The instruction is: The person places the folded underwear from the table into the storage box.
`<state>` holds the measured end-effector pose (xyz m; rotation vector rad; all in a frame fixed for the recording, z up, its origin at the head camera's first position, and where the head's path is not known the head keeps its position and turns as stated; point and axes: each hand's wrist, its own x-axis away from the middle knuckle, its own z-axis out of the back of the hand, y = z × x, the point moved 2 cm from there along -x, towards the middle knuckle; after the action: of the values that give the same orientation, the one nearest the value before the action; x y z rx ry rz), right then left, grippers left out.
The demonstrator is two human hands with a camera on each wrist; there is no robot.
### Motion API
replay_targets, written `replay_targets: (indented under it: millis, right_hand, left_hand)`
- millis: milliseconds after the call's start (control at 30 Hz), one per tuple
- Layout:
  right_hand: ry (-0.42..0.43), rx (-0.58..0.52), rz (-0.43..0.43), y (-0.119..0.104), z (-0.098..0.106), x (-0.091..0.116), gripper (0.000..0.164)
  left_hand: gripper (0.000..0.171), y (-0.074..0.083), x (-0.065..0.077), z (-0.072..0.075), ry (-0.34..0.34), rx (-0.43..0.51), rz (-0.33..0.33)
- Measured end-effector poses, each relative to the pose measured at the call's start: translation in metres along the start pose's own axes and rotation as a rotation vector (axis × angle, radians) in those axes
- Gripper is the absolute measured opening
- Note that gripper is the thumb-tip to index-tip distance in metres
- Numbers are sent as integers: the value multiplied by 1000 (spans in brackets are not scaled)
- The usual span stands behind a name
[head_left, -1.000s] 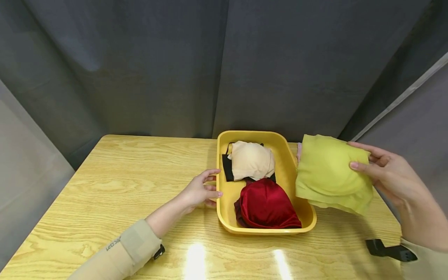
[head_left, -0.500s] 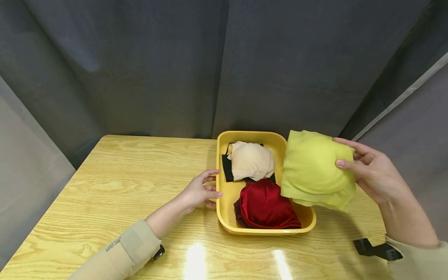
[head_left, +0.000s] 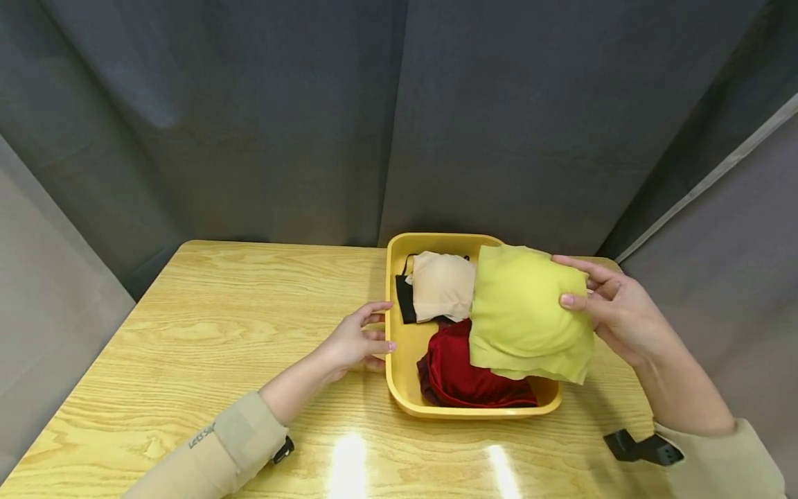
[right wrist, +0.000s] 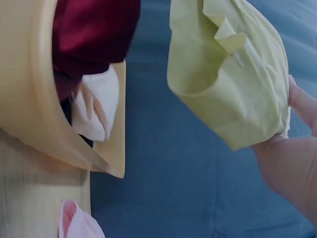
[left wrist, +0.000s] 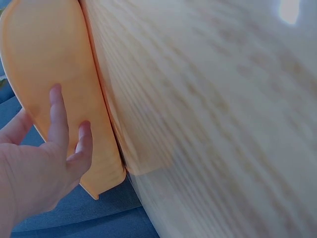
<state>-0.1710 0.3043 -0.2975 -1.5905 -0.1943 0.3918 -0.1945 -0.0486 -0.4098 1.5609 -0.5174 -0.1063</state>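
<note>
My right hand [head_left: 623, 312] pinches a folded yellow bra [head_left: 530, 312] by its right edge, thumb on top. In the head view the bra covers the right part of a yellow plastic basin [head_left: 408, 384]; the right wrist view shows the bra [right wrist: 233, 84] held up, apart from it. Inside the basin lie a dark red satin bra [head_left: 455, 367] and, behind it, a beige bra [head_left: 442, 284] with a black garment [head_left: 405, 301] under it. My left hand [head_left: 352, 339] touches the basin's left side, fingers spread and fairly straight against the outer wall [left wrist: 69, 59].
The basin stands at the back of a wood-grain table [head_left: 262, 312], close to a dark grey curtain [head_left: 280, 138]. A pink cloth [right wrist: 79, 223] lies beside the basin in the right wrist view; the yellow bra hides it from the head view.
My right hand has carried the yellow bra leftward, from the basin's right side to over it. It now covers part of the red and beige bras. My left hand has stayed put.
</note>
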Motion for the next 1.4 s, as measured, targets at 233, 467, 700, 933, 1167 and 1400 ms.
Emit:
replay_targets:
  millis: [233, 467, 700, 933, 1167, 1400]
  right_hand:
    - [-71, -23, 36, 13, -13, -5, 56]
    - [-108, -73, -15, 28, -26, -9, 53]
    - [-103, -58, -52, 43, -34, -9, 51]
    - [-95, -61, -115, 55, -37, -10, 48]
    - [-90, -45, -183, 66, -36, -12, 48]
    - [-93, -27, -257, 76, -34, -13, 53]
  left_hand:
    - [71, 0, 0, -1, -1, 3, -4]
    - [70, 0, 0, 0, 0, 1, -4]
    - [70, -1, -1, 0, -5, 3, -5]
    - [72, 0, 0, 0, -5, 4, 3]
    - [73, 0, -1, 1, -9, 9, 3]
    - [72, 0, 0, 1, -13, 12, 2]
